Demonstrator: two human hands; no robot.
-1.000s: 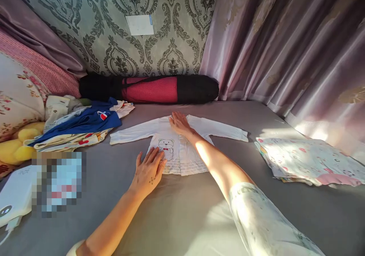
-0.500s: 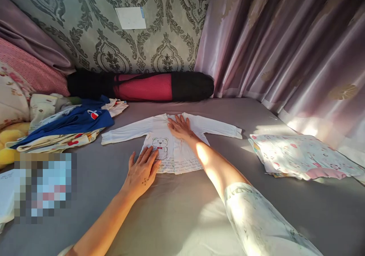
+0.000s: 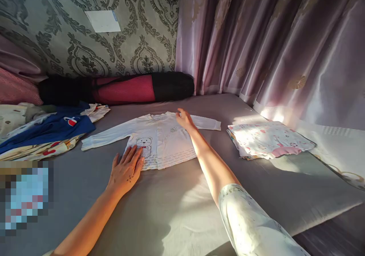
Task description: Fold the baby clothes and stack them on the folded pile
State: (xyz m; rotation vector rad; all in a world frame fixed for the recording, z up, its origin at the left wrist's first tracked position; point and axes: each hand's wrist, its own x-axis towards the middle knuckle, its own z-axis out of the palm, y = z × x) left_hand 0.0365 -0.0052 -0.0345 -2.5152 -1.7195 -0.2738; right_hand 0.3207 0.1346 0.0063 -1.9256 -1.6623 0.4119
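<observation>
A small white long-sleeved shirt [image 3: 171, 144] lies spread on the grey sheet [image 3: 148, 210], a bear print on its left half and both sleeves stretched outward. My left hand [image 3: 127, 168] rests flat with fingers spread over the lower left hem, just below the bear. At the shirt's right shoulder, near where the sleeve begins, is my right hand [image 3: 184, 118]. Its thumb and fingers look apart, and I see nothing between them.
Rumpled clothes, a blue one [image 3: 51, 128] among them, lie at the left. Folded floral clothes [image 3: 270, 138] are stacked at the right. A black and red roll [image 3: 125, 89] lies along the wall. Something pixelated [image 3: 28, 199] is at the lower left.
My right hand has moved from the shirt's neckline to its right shoulder, uncovering the collar and chest. My left hand stays at the hem. The view has turned to the right.
</observation>
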